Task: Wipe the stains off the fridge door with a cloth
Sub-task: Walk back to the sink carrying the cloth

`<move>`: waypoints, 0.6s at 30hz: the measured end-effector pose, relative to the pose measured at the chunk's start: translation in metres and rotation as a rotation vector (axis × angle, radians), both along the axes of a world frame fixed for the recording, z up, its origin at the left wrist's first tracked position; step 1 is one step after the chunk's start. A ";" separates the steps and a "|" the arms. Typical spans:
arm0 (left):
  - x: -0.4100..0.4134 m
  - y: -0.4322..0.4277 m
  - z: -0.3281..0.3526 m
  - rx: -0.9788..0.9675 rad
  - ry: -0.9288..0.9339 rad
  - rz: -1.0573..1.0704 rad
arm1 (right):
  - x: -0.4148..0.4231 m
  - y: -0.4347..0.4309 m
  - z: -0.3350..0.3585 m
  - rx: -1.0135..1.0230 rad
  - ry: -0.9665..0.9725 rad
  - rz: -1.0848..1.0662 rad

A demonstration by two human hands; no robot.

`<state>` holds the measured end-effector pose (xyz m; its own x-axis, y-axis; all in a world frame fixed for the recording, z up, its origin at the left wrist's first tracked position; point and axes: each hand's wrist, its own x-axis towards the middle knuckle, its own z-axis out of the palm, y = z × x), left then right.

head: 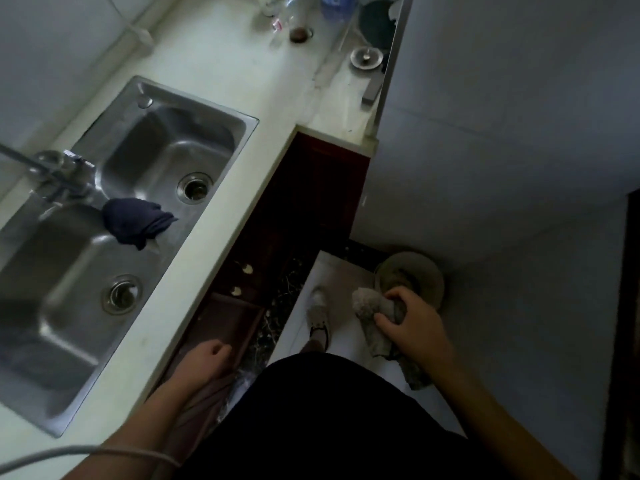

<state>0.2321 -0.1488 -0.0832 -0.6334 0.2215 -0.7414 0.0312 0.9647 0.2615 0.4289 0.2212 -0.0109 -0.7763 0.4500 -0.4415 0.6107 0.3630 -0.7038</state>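
The right hand (412,320) has its fingers curled round a bunched grey cloth (369,306), low down just beside the pale fridge door (502,168) on the right; I cannot tell whether cloth and door touch. The left hand (207,358) hangs loosely curled, its fingers holding nothing, near the tabletop (221,64) edge with its steel sink (166,98).

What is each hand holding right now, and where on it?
The right hand grips the grey cloth around its bunched middle. One end sticks out past the fingers and the other hangs below. The left hand holds nothing.
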 end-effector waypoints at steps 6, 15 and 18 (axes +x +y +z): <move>-0.083 0.105 0.004 0.074 -0.043 -0.104 | -0.051 0.037 -0.005 0.074 -0.029 -0.160; -0.178 0.204 0.057 0.214 0.097 -0.129 | -0.169 0.085 0.016 0.127 0.029 -0.125; -0.199 0.214 0.070 0.238 0.152 -0.093 | -0.218 0.105 0.022 0.101 0.080 -0.048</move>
